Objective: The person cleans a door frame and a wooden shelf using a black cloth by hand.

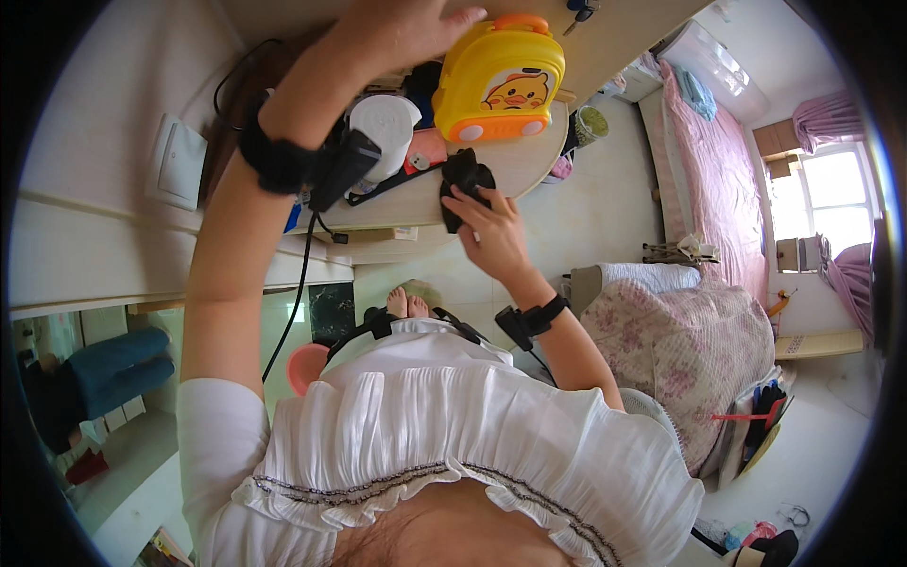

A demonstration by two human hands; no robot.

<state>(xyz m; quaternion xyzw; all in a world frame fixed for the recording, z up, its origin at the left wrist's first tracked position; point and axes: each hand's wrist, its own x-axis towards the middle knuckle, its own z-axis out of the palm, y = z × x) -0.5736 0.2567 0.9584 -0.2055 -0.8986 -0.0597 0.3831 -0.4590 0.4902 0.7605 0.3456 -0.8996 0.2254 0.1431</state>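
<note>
A black object [468,188], whose kind I cannot make out, lies near the rounded edge of a light wooden shelf [521,159]. The fingers of my right hand [496,230] rest on it; whether they grip it is not clear. My left hand [432,28] is raised at the top, its thumb spread beside a yellow plastic case [499,81] with a duck face and an orange handle. Nothing shows in that hand, though part of it is cut off by the picture's rim. Between my arms stands a white lidded container [382,131], with a red packet [426,150] beside it.
Keys [582,13] lie at the top. A green wastebasket [590,125] stands beyond the shelf. On the wall at left is a white switch plate [177,163]. A cable [301,283] hangs from my left wrist strap. A pink basin [307,368] is on the floor.
</note>
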